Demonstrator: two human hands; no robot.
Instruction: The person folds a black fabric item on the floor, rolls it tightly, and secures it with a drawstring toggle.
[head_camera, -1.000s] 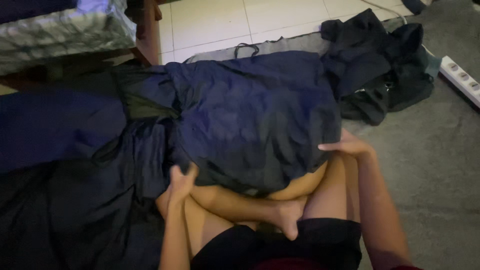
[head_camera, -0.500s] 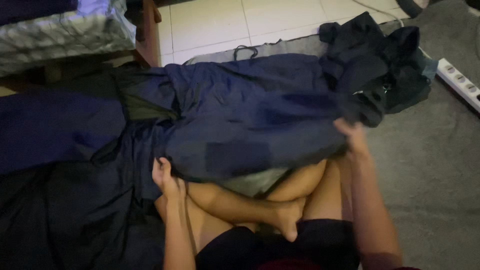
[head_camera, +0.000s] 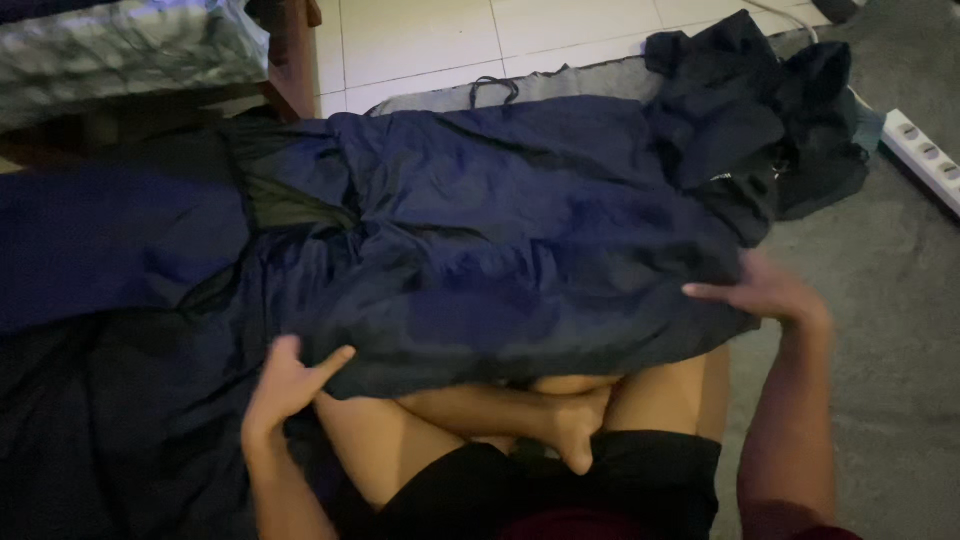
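Note:
A large dark blue garment (head_camera: 500, 240) of thin shiny fabric lies spread across the floor and over my crossed legs. My left hand (head_camera: 288, 380) rests at its near edge on the left, fingers apart, touching the fabric. At the garment's right end my right hand (head_camera: 765, 292) lies flat on the cloth, fingers stretched toward the left. Neither hand grips the cloth.
A heap of black clothing (head_camera: 760, 130) lies at the far right on the grey carpet (head_camera: 880, 330). A white power strip (head_camera: 925, 155) sits at the right edge. White floor tiles (head_camera: 430, 40) and a wooden furniture leg (head_camera: 290, 50) are at the back, bedding (head_camera: 110, 45) at top left.
The garment has been spread wider and flatter. My right hand moved right and away from me along the cloth; my left hand shifted left along the near edge.

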